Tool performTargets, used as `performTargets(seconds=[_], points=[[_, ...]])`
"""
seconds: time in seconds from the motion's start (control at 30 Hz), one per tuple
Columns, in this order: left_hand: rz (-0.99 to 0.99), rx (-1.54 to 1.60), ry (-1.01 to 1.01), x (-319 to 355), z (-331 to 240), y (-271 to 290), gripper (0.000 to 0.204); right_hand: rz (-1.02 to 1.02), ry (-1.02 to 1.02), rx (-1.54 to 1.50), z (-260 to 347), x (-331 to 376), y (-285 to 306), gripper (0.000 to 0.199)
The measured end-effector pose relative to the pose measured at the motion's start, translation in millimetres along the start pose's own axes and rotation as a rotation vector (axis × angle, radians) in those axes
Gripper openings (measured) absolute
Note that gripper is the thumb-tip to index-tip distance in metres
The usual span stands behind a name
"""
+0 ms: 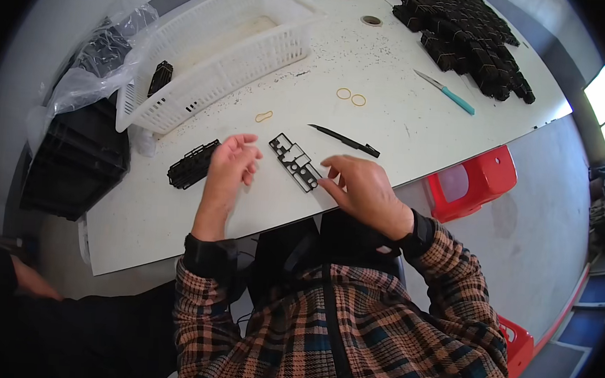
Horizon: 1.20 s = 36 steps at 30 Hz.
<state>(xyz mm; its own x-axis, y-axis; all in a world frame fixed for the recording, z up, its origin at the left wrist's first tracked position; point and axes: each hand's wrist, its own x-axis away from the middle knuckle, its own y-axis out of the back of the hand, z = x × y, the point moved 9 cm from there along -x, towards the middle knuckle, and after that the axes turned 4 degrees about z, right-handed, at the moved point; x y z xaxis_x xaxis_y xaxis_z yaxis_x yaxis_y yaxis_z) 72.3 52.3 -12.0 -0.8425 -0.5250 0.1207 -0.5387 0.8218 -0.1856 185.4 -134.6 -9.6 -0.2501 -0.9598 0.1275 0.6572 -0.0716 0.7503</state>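
1. The flat black plastic frame (295, 162) lies on the table (404, 119) near its front edge, between both hands.
2. The right hand (365, 189) touches its end with spread fingers, grasping nothing.
3. The left hand (231, 164) is released, beside a bundled stack (192, 163).
4. I judge much work is left: a large pile of black parts (471, 40) waits at the far right corner.

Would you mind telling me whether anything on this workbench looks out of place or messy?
Mostly small things. Dark specks are scattered over the white table near the white basket. Three rubber bands lie loose, and one black part hangs on the basket's outer wall. The flat black frame lies askew between the left hand and right hand.
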Motion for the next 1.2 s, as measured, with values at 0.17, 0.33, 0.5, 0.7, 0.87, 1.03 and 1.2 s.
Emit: performTargets(seconds=[0.17, 0.33, 0.5, 0.7, 0.87, 1.03, 1.2], points=[[0.029, -0.249, 0.121, 0.3, 30.4, -9.8, 0.041, -0.297, 0.028, 0.241, 27.3, -11.7, 15.1, 0.063], [0.029, -0.153, 0.110, -1.5, 38.4, -21.3, 0.044, -0.386, -0.008, 0.279, 32.4, -19.7, 4.3, 0.053], [0.046, -0.089, 0.128, -0.4, 40.0, -17.6, 0.050, -0.340, 0.032, 0.173, 8.7, -29.3, 3.9, 0.048], [0.033, -0.153, 0.128, 0.8, 36.3, -16.3, 0.048, -0.247, -0.001, 0.022, 1.1, -24.3, 10.0, 0.046], [0.076, -0.103, 0.141, 1.1, 34.2, -21.3, 0.039, -0.198, 0.070, -0.104, 1.2, -21.2, 15.1, 0.047], [0.147, -0.078, 0.215, 5.4, 33.3, -27.0, 0.024, -0.147, 0.253, -0.122, 18.9, -26.6, 20.8, 0.050], [0.083, -0.038, 0.172, 6.8, 25.5, -26.9, 0.017, -0.131, 0.235, -0.189, 18.7, -27.7, 20.4, 0.052]])
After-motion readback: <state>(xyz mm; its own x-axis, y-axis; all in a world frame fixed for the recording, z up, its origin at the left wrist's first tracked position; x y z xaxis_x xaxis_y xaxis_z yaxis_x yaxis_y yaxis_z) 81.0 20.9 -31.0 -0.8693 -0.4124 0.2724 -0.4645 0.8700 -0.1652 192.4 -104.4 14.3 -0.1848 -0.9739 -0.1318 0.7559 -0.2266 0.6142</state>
